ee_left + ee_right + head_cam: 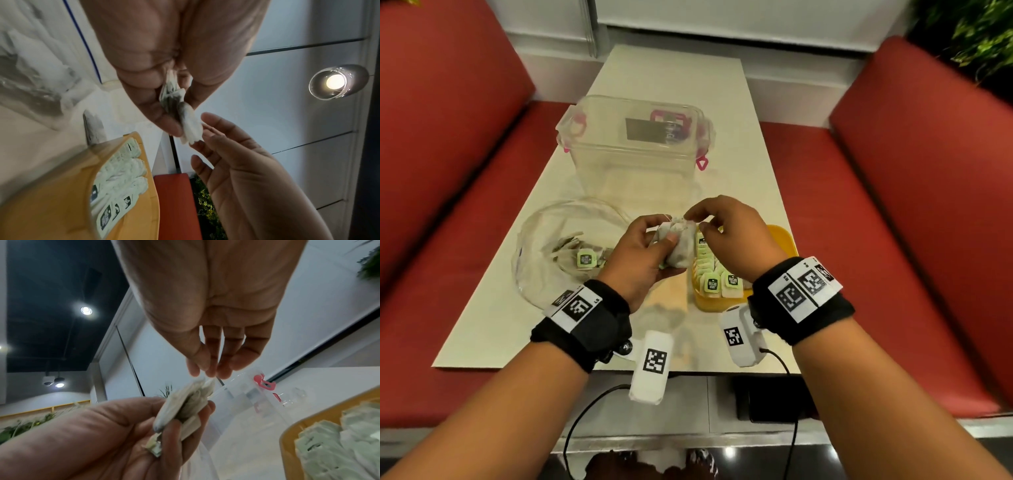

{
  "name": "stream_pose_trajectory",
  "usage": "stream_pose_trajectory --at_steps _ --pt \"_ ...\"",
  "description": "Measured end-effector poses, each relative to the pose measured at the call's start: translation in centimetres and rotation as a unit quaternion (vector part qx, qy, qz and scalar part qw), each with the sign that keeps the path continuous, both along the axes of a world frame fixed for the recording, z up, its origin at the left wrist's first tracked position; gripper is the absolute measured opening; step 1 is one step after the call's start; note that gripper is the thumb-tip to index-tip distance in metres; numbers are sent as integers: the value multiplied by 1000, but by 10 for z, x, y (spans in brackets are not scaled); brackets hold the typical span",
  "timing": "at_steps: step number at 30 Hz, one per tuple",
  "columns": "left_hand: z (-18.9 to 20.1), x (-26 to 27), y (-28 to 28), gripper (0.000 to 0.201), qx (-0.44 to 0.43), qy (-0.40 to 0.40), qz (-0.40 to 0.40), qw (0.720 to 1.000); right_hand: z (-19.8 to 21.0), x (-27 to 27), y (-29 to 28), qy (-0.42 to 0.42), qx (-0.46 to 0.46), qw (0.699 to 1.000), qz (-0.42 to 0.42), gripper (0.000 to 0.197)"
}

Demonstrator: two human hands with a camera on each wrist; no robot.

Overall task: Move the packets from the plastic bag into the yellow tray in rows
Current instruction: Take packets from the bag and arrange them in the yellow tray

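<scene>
My left hand (654,241) grips a bundle of several white tea-bag packets (679,248) upright, just left of the yellow tray (786,240). My right hand (697,222) reaches in from above and pinches the top edge of one packet in the bundle; the right wrist view shows thumb and fingertips (205,371) closing on that packet's corner (207,383). The left wrist view shows the bundle (190,128) between my left fingers (164,116). Rows of green-tagged packets (714,274) lie in the tray. The clear plastic bag (544,240) on the left holds several more packets (585,258).
A clear lidded plastic box with pink clips (633,144) stands behind the hands on the white table (674,75). Red bench seats (893,188) flank the table. The tray sits near the table's right edge. Wrist-camera cables hang below the front edge.
</scene>
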State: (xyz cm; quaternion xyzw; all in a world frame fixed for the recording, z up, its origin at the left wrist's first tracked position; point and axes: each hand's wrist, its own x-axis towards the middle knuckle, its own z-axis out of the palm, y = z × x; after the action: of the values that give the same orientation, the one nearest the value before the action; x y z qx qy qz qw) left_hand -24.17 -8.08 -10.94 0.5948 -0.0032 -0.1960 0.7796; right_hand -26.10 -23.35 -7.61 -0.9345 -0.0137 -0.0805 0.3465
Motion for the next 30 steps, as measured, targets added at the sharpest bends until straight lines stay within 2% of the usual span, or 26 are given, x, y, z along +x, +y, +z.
stream_pose_trajectory --at_steps 4,9,14,17,21,23,25,30 --pt "-1 -1 -2 28 4 -16 -5 1000 -8 3 -1 50 61 997 -19 22" --pt "-3 -2 -1 30 2 -48 -15 999 -10 2 0 66 179 981 -37 22" --pt "-4 -1 4 29 11 -91 -37 995 -7 1 2 72 247 965 -51 10" --pt "-8 2 6 29 34 -113 -46 992 -7 1 1 77 243 965 -56 10" --pt "-9 0 1 21 35 -110 -34 993 -11 3 4 57 178 981 -57 13" --pt "-10 0 0 39 52 -111 -33 992 -13 4 6 46 157 985 -62 14" --pt "-12 3 1 47 69 -119 -35 990 -11 5 6 40 150 986 -66 16" --pt "-13 6 6 34 65 -159 -38 984 -4 4 1 23 156 986 -61 19"
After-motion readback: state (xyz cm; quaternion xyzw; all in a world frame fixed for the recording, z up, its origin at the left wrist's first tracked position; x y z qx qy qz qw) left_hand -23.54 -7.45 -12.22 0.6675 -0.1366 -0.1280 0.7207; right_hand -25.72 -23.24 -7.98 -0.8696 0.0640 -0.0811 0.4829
